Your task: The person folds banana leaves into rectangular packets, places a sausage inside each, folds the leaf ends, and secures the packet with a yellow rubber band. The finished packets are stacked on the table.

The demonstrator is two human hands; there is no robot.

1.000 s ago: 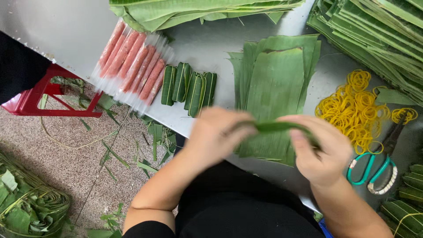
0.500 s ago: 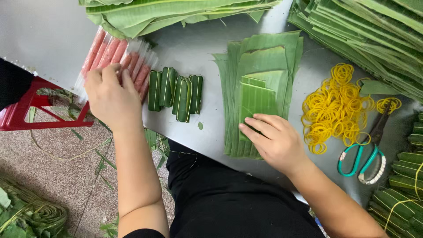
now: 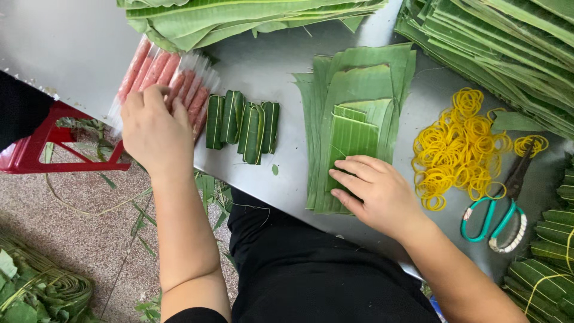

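L hand (image 3: pixel 154 133) rests fingers-down on the sausages (image 3: pixel 164 81), grip closure not visible. R hand (image 3: pixel 378 190) lies flat, holding nothing, on the leaf stack (image 3: pixel 353 128); leaves' long axis runs away from body.

Single head-worn view, looking steeply down, close over the metal table (image 3: pixel 281 179), floor at left

Worked at a grey metal table (image 3: pixel 78 42), smooth and dully reflective under soft, even light. Below its edge, a speckled pinkish-grey floor (image 3: pixel 72 239), littered with green leaf scraps (image 3: pixel 140 212) and thin stems. Stood beside the table, at the left, a red plastic stool (image 3: pixel 36 149). Piled in the lower left corner, a heap of leaf trimmings (image 3: pixel 36 293).
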